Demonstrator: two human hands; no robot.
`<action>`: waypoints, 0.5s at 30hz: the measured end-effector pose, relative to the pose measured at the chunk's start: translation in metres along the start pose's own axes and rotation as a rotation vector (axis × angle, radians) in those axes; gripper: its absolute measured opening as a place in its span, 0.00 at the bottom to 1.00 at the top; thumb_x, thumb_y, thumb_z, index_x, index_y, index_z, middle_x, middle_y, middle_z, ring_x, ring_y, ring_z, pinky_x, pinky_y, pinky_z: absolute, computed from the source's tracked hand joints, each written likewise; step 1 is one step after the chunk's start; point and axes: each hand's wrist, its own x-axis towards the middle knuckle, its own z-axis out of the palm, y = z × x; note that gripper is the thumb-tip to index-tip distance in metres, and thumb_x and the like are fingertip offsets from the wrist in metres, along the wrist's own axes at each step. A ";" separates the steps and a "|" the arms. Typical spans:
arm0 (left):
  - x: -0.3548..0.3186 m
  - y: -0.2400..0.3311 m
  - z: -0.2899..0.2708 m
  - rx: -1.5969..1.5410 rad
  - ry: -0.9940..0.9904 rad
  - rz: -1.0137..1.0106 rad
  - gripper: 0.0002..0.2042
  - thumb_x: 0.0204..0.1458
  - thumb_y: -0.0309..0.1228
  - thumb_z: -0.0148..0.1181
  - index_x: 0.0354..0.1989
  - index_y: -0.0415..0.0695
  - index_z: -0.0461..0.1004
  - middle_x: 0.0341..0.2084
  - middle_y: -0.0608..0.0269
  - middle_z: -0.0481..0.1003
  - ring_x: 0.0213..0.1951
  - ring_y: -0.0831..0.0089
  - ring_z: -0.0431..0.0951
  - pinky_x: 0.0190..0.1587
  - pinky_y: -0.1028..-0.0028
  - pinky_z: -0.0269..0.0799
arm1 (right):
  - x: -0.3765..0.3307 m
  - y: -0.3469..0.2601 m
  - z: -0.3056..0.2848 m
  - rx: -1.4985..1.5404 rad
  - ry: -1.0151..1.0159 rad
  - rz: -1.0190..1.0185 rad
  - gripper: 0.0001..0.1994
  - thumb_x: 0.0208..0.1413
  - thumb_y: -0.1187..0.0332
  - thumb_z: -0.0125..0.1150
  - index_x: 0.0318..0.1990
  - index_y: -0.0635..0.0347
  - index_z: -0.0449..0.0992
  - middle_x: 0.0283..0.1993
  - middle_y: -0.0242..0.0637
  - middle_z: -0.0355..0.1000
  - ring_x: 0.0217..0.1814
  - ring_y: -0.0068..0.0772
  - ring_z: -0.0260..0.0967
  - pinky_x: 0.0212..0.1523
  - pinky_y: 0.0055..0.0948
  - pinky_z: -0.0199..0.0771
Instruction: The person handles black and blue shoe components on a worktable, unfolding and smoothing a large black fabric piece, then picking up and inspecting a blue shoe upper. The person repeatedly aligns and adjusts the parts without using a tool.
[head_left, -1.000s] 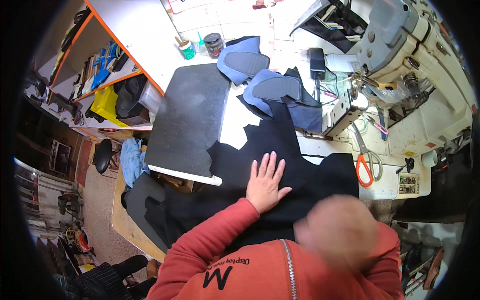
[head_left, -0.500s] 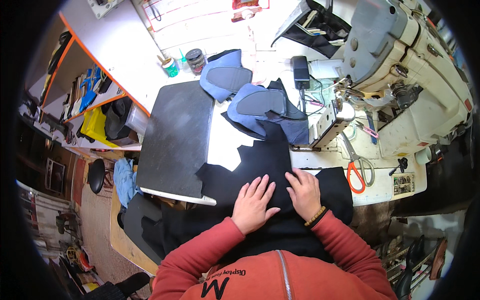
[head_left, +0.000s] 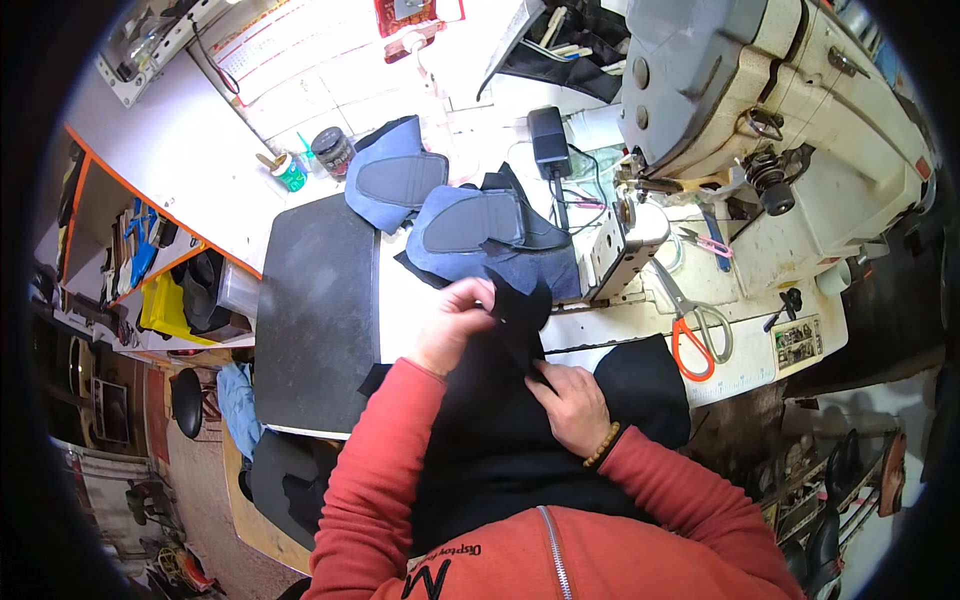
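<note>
Going left to right: the dark flat board (head_left: 318,310) sits beside the black cloth (head_left: 480,470), handy backing, though I'd keep the cloth from snagging on its corner; the left hand (head_left: 452,330) is up at the narrow end of the cloth, fingers curled nearly closed and looking pinched on it, though blur hides the exact contact; the cloth itself runs from the table (head_left: 740,290) down to the red top (head_left: 490,560), so I'd support that hanging weight or it'll drag the edge out of line; the right hand (head_left: 572,405) is lower on the same piece, thumb and forefinger drawn together on an edge; keep that one steady as the anchor, handle the raised end gently, don't stretch it; the orange-handled scissors (head_left: 692,345) lie near the cloth's right flap, so watch the blades imo
</note>
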 end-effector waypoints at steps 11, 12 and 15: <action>-0.102 -0.014 0.017 1.358 0.347 0.151 0.25 0.45 0.25 0.69 0.55 0.40 0.73 0.61 0.46 0.67 0.62 0.48 0.67 0.64 0.58 0.63 | 0.014 0.006 -0.003 0.083 -0.137 0.220 0.27 0.48 0.75 0.64 0.59 0.53 0.74 0.58 0.44 0.68 0.59 0.47 0.65 0.57 0.44 0.66; -0.113 -0.016 0.023 1.423 0.346 0.149 0.27 0.44 0.26 0.70 0.56 0.41 0.72 0.63 0.46 0.66 0.63 0.47 0.66 0.65 0.57 0.62 | 0.017 0.007 -0.005 0.081 -0.159 0.210 0.28 0.47 0.75 0.65 0.60 0.53 0.73 0.59 0.45 0.67 0.59 0.48 0.65 0.57 0.45 0.65; -0.136 -0.025 0.038 1.484 0.311 0.052 0.28 0.51 0.30 0.66 0.63 0.46 0.70 0.67 0.45 0.61 0.67 0.47 0.60 0.68 0.50 0.54 | 0.029 0.011 -0.003 0.056 -0.128 0.126 0.28 0.46 0.76 0.65 0.59 0.53 0.74 0.59 0.47 0.68 0.58 0.49 0.66 0.57 0.43 0.67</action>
